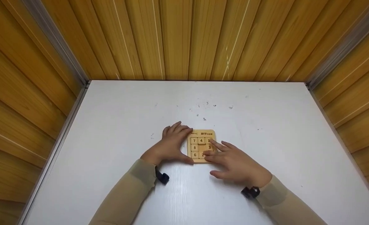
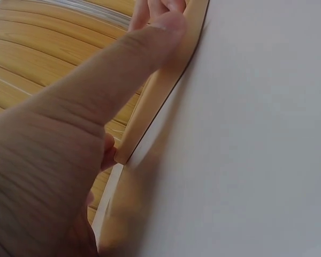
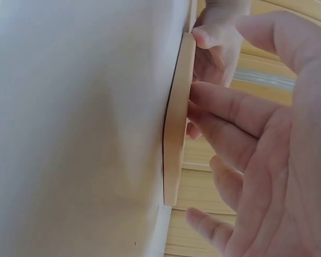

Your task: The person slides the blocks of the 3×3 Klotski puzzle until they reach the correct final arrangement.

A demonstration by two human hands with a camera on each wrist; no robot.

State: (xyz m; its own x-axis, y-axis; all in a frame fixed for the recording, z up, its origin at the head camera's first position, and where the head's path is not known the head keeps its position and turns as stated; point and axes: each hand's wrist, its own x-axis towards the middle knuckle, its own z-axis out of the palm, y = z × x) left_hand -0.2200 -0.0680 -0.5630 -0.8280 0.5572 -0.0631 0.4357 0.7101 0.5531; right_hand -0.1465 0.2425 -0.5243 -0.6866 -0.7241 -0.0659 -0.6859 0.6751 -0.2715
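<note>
A wooden number sliding puzzle (image 1: 201, 161) lies flat on the white table, its numbered tiles facing up and one gap near the middle. My left hand (image 1: 169, 145) holds it by the left side, thumb at the near edge and index finger at the far corner. In the left wrist view the thumb (image 2: 134, 59) presses the puzzle's pale side edge (image 2: 150, 107). My right hand (image 1: 234, 161) reaches over from the right with fingers extended, fingertips on the tiles at the right and bottom. Its thumb stays off the puzzle. The fingers partly hide the lower right tile.
The white table (image 1: 125, 109) has small dark marks beyond the puzzle. Yellow wood-look panels (image 1: 175, 40) wall the back and both sides, with metal rails (image 1: 59, 47) at the corners. A black strap mount (image 1: 162, 176) sits on the left wrist, another (image 1: 250, 192) on the right.
</note>
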